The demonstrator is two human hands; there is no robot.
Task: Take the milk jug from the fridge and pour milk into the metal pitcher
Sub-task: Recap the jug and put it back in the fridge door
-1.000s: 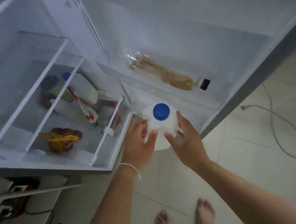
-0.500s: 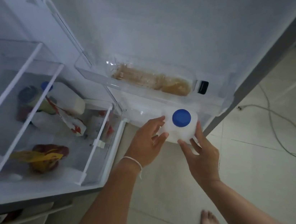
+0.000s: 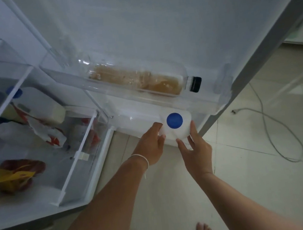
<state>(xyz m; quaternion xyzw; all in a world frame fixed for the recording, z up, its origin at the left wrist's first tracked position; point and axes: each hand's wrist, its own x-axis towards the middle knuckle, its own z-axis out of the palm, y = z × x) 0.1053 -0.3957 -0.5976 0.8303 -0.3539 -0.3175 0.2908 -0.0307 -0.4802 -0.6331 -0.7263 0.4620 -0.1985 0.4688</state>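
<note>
Milk jug (image 3: 177,130), white translucent plastic with a round blue cap (image 3: 174,120), stands in the lowest fridge door shelf (image 3: 137,116), between the two hands. Left hand (image 3: 151,146) cups its left shoulder; right hand (image 3: 195,147) presses its near side with fingers spread, neither fully closed around it. Two hands likely suit a heavy, smooth, rounded body that must rise clear of the shelf lip. Just beyond the hands, a clear bottle (image 3: 138,80) of brown liquid lies on its side. No metal pitcher is in view.
</note>
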